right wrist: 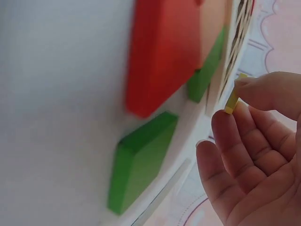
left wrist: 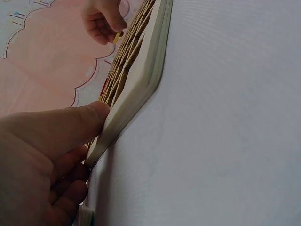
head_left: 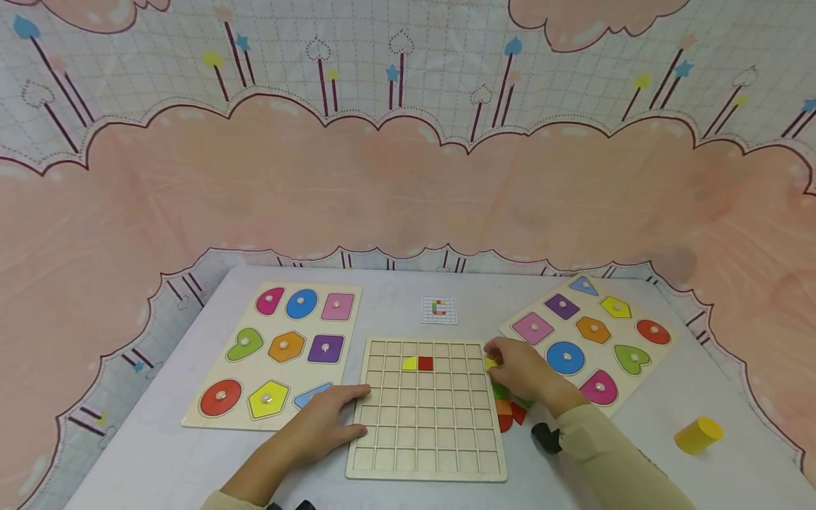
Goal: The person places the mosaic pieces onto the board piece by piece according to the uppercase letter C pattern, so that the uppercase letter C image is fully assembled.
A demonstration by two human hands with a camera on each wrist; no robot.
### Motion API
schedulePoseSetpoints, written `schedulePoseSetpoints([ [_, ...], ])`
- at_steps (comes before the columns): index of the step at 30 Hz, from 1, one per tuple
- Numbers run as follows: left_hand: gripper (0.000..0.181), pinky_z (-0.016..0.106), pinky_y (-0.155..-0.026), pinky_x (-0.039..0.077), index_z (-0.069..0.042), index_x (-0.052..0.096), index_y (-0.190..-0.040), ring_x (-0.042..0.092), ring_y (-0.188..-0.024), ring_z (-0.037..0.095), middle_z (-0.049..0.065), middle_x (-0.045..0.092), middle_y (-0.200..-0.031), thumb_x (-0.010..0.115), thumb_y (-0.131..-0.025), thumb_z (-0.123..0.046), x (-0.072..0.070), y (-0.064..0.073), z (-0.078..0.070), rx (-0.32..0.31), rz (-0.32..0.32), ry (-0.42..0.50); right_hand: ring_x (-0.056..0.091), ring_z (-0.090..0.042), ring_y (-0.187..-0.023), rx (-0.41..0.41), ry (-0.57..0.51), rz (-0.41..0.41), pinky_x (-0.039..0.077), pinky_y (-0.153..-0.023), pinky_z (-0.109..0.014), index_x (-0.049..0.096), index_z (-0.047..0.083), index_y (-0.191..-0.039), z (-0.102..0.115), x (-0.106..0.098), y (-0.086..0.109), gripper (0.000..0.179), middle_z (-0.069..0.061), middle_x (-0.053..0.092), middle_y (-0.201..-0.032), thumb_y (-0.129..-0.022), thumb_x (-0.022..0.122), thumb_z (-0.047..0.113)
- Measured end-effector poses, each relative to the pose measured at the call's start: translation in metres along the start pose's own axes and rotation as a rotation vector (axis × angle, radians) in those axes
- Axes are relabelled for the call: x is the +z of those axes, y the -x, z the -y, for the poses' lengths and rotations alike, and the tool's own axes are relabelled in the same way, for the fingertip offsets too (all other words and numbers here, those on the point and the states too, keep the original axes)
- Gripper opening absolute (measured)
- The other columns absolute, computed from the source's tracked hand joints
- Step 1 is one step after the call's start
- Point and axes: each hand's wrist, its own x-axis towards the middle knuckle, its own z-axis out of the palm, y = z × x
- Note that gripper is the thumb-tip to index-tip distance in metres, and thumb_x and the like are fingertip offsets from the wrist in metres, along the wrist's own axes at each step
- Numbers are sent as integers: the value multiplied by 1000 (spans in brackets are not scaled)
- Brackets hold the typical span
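White tabletop [head_left: 382,304] carries a pale wooden grid board [head_left: 427,475], a red square tile [head_left: 425,364] in its far part. Against its left edge rest the left hand's [head_left: 325,418] spread thumb and fingers; the right hand [head_left: 525,368] pinches a small yellow piece [right wrist: 232,99] by the board's far right edge.

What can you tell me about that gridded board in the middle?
The gridded board is pale and looks wooden, with rounded corners and thin raised strips dividing it into small cells. It lies on the white table. Second row from the far edge, a curved yellow piece and a red square fill neighbouring cells; no other cell in plain sight holds a piece. The person's left hand touches its left edge.
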Motion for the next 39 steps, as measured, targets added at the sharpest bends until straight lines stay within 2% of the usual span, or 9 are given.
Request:
schedulePoseSetpoints([
  [6, 58, 55, -109, 38, -5, 59, -137, 48, -132, 35, 9, 58, -139, 80, -86, -19, 0, 0, 0, -1, -1, 4, 59, -23, -97, -26, -29, -1, 56, -92, -41, 63, 0, -121, 8, 2, -2, 36, -6, 65, -106, -86, 71, 2],
  [15, 58, 55, -109, 39, -6, 59, -137, 48, -133, 36, 9, 58, -139, 81, -85, -21, 0, 1, -1, -20, 6, 10, 60, -21, -94, -58, -11, -25, 55, -93, -41, 65, 0, -119, 17, 9, -7, 34, -6, 66, -104, -86, 73, 3],
  [27, 58, 55, -109, 38, -6, 59, -137, 48, -132, 35, 8, 58, -139, 80, -85, -21, 0, 1, 0, -15, 7, 2, 59, -19, -93, -25, -5, -10, 54, -95, -41, 66, 4, -118, 30, 15, -14, 32, -2, 67, -102, -87, 75, 9],
  [39, 58, 55, -109, 38, -5, 59, -137, 48, -132, 36, 9, 58, -138, 80, -85, -20, 0, 1, -1, -10, 6, 4, 60, -18, -92, -82, 5, -21, 55, -92, -39, 66, 2, -115, 38, 24, -22, 30, -3, 67, -101, -87, 75, 7],
])
